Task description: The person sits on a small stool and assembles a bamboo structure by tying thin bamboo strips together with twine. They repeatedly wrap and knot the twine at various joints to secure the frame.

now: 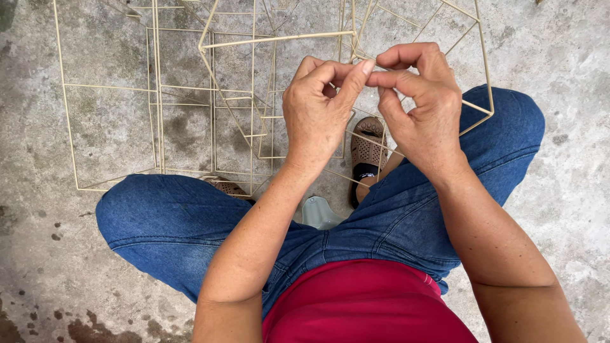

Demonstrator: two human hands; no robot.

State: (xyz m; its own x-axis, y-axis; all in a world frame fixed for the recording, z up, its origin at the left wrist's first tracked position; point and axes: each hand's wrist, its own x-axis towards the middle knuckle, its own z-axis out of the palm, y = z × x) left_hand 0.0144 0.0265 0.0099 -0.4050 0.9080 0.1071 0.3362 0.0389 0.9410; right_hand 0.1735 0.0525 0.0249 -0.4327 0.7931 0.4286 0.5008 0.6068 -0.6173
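A frame of thin pale bamboo sticks (273,39) hangs in front of me, above my knees. My left hand (321,108) and my right hand (419,101) meet at one joint of this frame, thumbs and forefingers pinched together on the sticks. What lies between the fingertips is hidden. The frame's far edge runs past my right knee (502,127).
More stick frames (114,95) lie on the stained concrete floor (38,254) at the upper left. I sit low in blue jeans and a red top, with a brown sandal (368,149) between my knees. A pale green stool edge (319,213) shows under me.
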